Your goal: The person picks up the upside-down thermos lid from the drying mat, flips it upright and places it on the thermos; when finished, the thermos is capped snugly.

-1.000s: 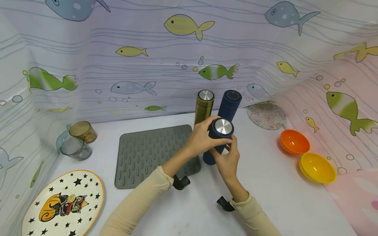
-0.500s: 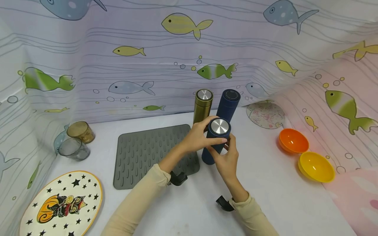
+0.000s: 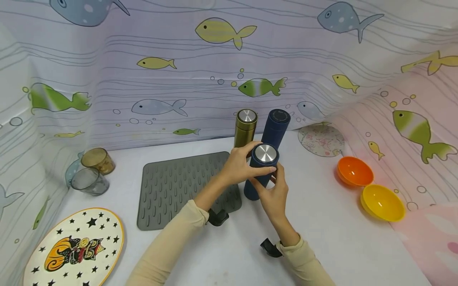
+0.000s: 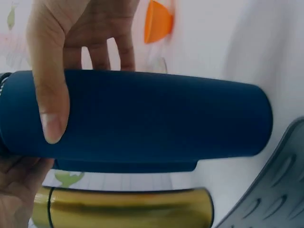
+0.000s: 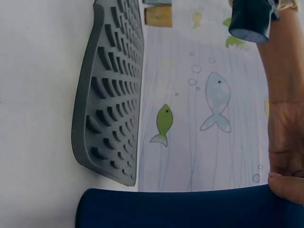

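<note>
A dark blue thermos (image 3: pixel 251 190) with a brushed-silver lid top (image 3: pixel 266 153) stands nearly upright, just right of the grey mat (image 3: pixel 186 186). My left hand (image 3: pixel 239 166) grips it near the lid, thumb across the front. Lower down, my right hand (image 3: pixel 275 195) holds its body from the right. In the left wrist view the thermos (image 4: pixel 166 114) lies across the picture, with a thumb (image 4: pixel 52 104) pressed on its side. Whether its base touches the table cannot be told. Behind it stand a gold thermos (image 3: pixel 245 133) and a second blue thermos (image 3: pixel 274 129) with a dark top.
An orange bowl (image 3: pixel 355 171) and a yellow bowl (image 3: pixel 383 202) sit at the right. A floral round piece (image 3: pixel 321 140) leans at the back. Two tinted glasses, one amber (image 3: pixel 98 161) and one grey (image 3: pixel 89 182), stand left, beyond a star-patterned plate (image 3: pixel 75 248). Fish-printed curtains (image 3: pixel 161 87) enclose the table.
Both hands keep their grip on the blue thermos, with almost no movement. The whole head view has shifted slightly.
</note>
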A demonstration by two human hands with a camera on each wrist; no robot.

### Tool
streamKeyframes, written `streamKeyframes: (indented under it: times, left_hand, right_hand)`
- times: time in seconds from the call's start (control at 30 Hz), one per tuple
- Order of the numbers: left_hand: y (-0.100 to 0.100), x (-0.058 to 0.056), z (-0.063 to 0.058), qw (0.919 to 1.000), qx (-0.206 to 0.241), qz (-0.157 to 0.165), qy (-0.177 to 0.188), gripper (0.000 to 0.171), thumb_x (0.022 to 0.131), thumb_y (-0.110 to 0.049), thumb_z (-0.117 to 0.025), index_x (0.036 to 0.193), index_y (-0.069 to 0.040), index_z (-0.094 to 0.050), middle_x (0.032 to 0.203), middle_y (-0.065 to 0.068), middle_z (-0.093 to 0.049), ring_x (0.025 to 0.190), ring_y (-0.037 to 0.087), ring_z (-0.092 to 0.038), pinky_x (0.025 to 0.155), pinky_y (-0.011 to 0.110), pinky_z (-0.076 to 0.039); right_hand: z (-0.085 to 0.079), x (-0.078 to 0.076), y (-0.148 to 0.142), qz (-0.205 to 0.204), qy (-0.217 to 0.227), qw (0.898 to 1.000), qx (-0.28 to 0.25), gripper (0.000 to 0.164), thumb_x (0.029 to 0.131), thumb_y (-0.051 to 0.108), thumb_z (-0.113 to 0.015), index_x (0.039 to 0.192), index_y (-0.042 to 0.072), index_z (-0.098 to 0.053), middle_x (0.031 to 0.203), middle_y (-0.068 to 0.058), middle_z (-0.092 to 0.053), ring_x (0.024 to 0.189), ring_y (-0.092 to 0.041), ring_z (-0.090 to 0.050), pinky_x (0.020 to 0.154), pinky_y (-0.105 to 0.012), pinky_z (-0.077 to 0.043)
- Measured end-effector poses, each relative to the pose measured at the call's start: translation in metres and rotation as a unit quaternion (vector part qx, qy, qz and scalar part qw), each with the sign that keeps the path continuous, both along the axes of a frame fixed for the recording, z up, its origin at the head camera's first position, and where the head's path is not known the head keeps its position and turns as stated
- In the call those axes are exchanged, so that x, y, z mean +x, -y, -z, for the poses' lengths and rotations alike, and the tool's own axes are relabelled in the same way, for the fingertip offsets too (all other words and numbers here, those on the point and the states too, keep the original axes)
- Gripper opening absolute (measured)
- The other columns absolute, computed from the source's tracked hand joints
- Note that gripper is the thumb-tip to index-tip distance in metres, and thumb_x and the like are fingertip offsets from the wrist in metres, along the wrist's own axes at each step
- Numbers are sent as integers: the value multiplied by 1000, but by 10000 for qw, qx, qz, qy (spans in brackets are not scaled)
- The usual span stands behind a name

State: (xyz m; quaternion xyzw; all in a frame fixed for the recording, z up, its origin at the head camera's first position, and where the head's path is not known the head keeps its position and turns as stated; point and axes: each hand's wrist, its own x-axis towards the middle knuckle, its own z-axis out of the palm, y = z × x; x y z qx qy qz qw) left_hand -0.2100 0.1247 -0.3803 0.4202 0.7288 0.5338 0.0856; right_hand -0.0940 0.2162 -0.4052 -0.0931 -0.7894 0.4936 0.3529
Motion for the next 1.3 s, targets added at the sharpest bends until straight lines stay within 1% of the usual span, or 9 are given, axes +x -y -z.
streamKeyframes:
  times: [0.2,0.33,0.47,0.63,0.93,1.0,1.1,1.17,1.3]
  left_hand:
    - [0,-2,-2,9984,-51,364,421,83,77,-17,-84,149,-11,-42,144,6,-53,132,19,-51,110,46,-42]
    - [-6,7,2,9997,30,-162,172,107,70,-23,-91,155,-14,-26,148,8,-37,136,21,-39,112,48,-39]
    - [-11,14,7,9966,658,-456,204,87,71,-18,-90,140,-8,-39,130,14,-52,118,24,-55,100,38,-49]
    - [-8,10,5,9938,772,154,782,67,76,-8,-82,134,-8,-49,126,12,-61,113,23,-62,94,34,-52]
    - [1,-14,-7,9783,448,1528,1327,74,77,-3,-76,144,-6,-45,141,17,-48,127,27,-50,106,49,-44]
    - [0,-12,-6,9845,386,1305,1107,86,76,-6,-78,151,-9,-36,146,19,-40,132,28,-43,112,48,-38]
    - [-3,-3,0,9955,405,442,732,96,73,-14,-85,152,-11,-31,146,16,-40,135,23,-39,116,43,-32]
    - [-3,2,4,9936,698,169,871,90,72,-13,-86,147,-7,-37,140,18,-47,130,24,-46,115,42,-36]
    - [-1,-2,9,9780,1235,933,1400,79,79,-23,-78,144,3,-39,144,23,-46,130,34,-48,114,50,-36]
  right_hand:
    - [0,0,-3,-121,16,9999,2,69,74,-2,-84,133,-10,-48,122,-30,-61,112,-47,-60,91,-63,-50]
    - [0,0,-3,-189,49,9998,-35,67,76,-3,-82,133,-10,-48,124,-30,-61,113,-46,-60,92,-61,-50]
    - [0,1,-2,-146,82,9998,-67,66,77,-4,-81,134,-7,-48,127,-29,-60,115,-46,-59,92,-63,-49]
    - [0,3,-1,-143,118,9997,-148,68,76,-3,-82,135,-7,-48,129,-27,-59,116,-45,-58,95,-63,-47]
    - [-2,2,0,-315,198,9991,-218,69,75,-4,-82,135,-7,-48,129,-27,-59,119,-45,-57,97,-63,-46]
    - [-3,2,-1,-312,228,9990,-223,69,75,-4,-82,135,-7,-48,129,-27,-59,120,-45,-57,97,-63,-46]
    - [-3,2,-2,-263,319,9988,-258,69,76,-3,-82,136,-6,-48,129,-26,-60,120,-44,-58,97,-62,-47]
    - [-4,1,-3,-256,373,9985,-306,68,77,-2,-82,136,-6,-48,129,-26,-61,120,-44,-58,97,-62,-47]
    - [-4,2,-3,-317,434,9978,-381,70,78,-1,-82,138,-5,-46,129,-27,-60,119,-44,-57,99,-61,-46]
